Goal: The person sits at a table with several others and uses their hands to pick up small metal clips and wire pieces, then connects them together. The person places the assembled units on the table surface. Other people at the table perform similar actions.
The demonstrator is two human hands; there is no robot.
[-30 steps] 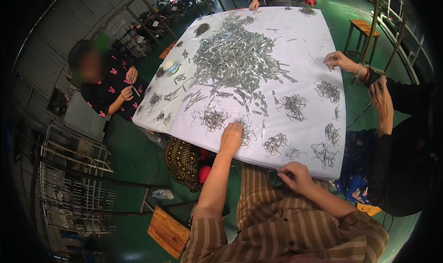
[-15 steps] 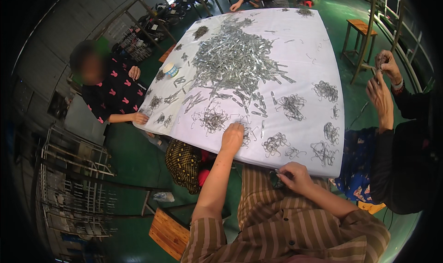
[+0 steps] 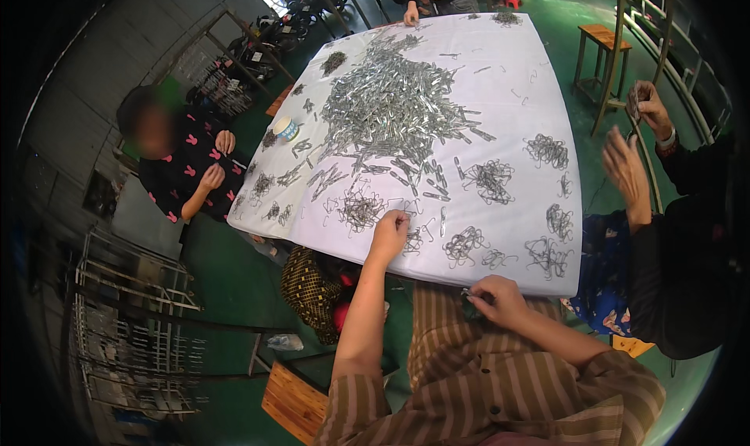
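Observation:
My left hand (image 3: 390, 233) is over the near part of the white-covered table, fingers pinched around what looks like a thin bent wire hook. Just left of it lies a tangled heap of wire hooks (image 3: 361, 210); a smaller pile of hooks (image 3: 413, 240) is partly behind its fingers. At the table's near edge, above my lap, my right hand (image 3: 501, 300) is closed, thumb and fingers together. A small shiny bit shows at its fingertips, too small to name. Beyond both hands spreads a large mound of flat silvery metal pieces (image 3: 391, 106).
More hook piles lie on the right of the white tabletop (image 3: 500, 63). A paper cup (image 3: 286, 128) stands at the left edge. One co-worker (image 3: 195, 161) sits left, another's hands (image 3: 629, 164) are raised at right, and a third works at the far edge. A wooden stool (image 3: 293, 399) stands lower left.
My left hand has curled from lying over the hooks into a pinch, shifting slightly left. My right hand stays put. The left co-worker's hand has lifted off the table; the right co-worker's hands have parted.

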